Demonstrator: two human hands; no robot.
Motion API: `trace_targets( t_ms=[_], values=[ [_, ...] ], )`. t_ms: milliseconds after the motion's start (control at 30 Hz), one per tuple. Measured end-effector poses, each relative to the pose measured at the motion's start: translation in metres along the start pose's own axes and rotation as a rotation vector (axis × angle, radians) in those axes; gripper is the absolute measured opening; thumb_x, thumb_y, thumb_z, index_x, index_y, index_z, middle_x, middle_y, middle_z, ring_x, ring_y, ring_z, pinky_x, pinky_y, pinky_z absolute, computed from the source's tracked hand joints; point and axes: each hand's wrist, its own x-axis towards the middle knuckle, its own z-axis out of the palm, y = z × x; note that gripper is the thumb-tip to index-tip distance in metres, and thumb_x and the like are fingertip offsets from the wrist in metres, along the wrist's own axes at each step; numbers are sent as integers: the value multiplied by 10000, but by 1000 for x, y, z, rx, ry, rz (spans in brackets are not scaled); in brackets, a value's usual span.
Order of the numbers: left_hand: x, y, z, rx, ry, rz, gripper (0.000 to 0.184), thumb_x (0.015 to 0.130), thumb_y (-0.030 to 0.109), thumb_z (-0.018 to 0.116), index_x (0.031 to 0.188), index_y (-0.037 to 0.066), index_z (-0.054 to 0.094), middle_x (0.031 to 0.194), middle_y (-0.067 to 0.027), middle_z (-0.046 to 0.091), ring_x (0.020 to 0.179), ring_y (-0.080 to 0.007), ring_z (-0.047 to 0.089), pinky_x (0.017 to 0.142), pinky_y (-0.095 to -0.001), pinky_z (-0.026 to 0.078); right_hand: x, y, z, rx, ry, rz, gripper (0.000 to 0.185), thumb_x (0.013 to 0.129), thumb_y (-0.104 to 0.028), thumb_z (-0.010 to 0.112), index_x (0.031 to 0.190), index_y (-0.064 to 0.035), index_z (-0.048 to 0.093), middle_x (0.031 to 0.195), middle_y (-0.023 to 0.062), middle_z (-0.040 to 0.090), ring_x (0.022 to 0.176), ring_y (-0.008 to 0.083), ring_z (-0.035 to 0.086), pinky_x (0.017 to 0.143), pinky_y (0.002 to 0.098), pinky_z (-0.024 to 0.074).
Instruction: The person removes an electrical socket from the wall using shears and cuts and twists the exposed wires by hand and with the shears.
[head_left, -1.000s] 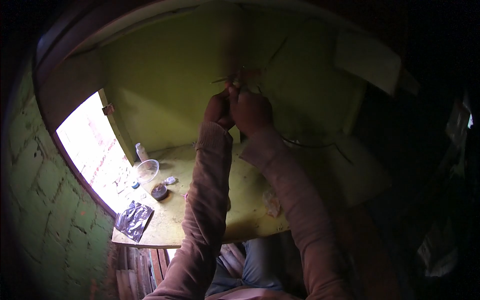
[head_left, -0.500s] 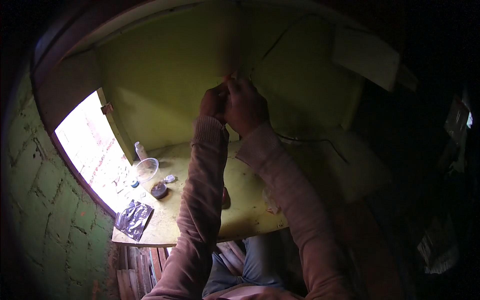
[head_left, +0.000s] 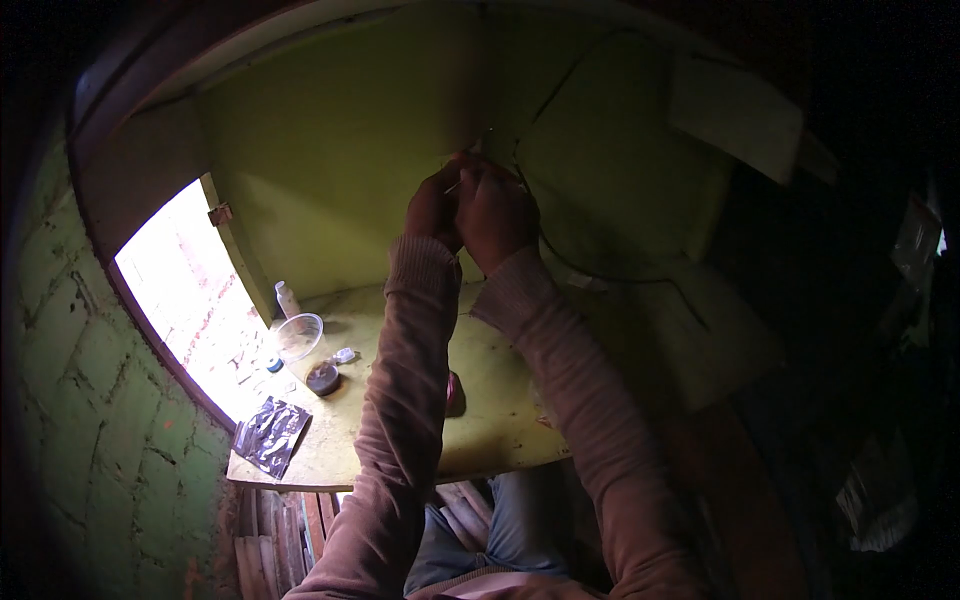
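Both hands are raised together in front of the green wall, above the table. My left hand (head_left: pixel 432 210) is closed, its fingers meeting those of my right hand (head_left: pixel 497 215), also closed. A small thing pinched between them is too dark to make out; a thin pale sliver (head_left: pixel 453 187) shows there, and a reddish spot glows at the fingertips. Just right of my right hand, a dark cable (head_left: pixel 600 277) curves down behind the wrist and along the tabletop. Whether either hand holds this cable I cannot tell.
On the table (head_left: pixel 500 440) at left stand a white bottle (head_left: pixel 287 300), a clear plastic tub (head_left: pixel 299 337), a round dark container (head_left: pixel 323 378) and a shiny dark packet (head_left: pixel 272 437). A reddish object (head_left: pixel 455 395) lies beside my left forearm. Bright light enters through the left opening.
My hands have stayed close together with a slight shift of the fingers. The cable beside my right hand now shows as a longer curve down to the table.
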Motion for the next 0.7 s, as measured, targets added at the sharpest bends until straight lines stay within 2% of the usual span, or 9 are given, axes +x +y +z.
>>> trace_targets(
  t_ms=[133,200,333,367,433,467,533,633,700],
  values=[
    [17,0,-17,427,33,141,343,994,260,520,1170,-16,626,1020,-134,688,910,-234,675,786,-336,543,7,21,19,376,240,-92,454,1004,-379,448,858,-15,675,794,200,689,713,379,680,662,459,544],
    [2,2,0,1457,107,490,301,994,255,519,1169,54,659,958,-106,710,825,-195,682,729,-319,542,12,25,14,412,112,52,469,993,-389,472,807,-17,687,763,201,688,712,376,683,658,455,541],
    [-13,3,26,1467,140,471,270,996,229,506,1197,118,648,926,-86,714,797,-175,680,711,-298,542,16,15,-10,590,-119,364,524,978,-399,511,647,-32,686,653,194,673,696,368,692,641,455,537],
    [-7,4,23,1549,113,512,274,997,211,498,1192,86,643,939,-85,710,821,-176,677,725,-300,541,16,13,-13,588,-117,363,524,978,-399,511,647,-32,686,653,194,673,696,368,692,641,455,537],
    [4,5,8,1631,82,558,279,998,193,489,1188,53,639,951,-84,706,845,-178,674,738,-302,541,16,7,-14,265,30,118,400,956,-327,568,806,30,668,701,208,660,669,416,656,608,447,518],
    [12,5,-7,1150,5,432,280,995,176,485,1188,31,629,978,-93,693,873,-192,668,762,-311,540,14,3,-9,263,34,117,400,956,-327,568,806,30,668,701,208,660,669,416,656,608,447,518],
    [13,8,-15,673,-68,297,282,992,158,482,1188,10,619,1006,-101,681,901,-207,662,785,-320,539,7,-2,1,77,120,-47,375,944,-312,578,768,14,640,751,215,653,733,430,644,641,479,512],
    [2,9,-15,363,-106,191,284,979,126,490,1202,-11,598,1064,-119,647,919,-210,639,817,-319,530,-4,-9,-5,13,38,-73,269,923,-261,585,838,-8,620,824,182,659,762,395,659,671,476,522],
    [2,11,-13,-105,-160,-76,290,973,113,495,1226,12,592,1051,-135,645,888,-202,637,823,-306,527,-7,-9,-1,-33,50,-110,227,906,-236,594,873,-13,619,834,168,660,758,384,666,674,469,529]
  ],
)
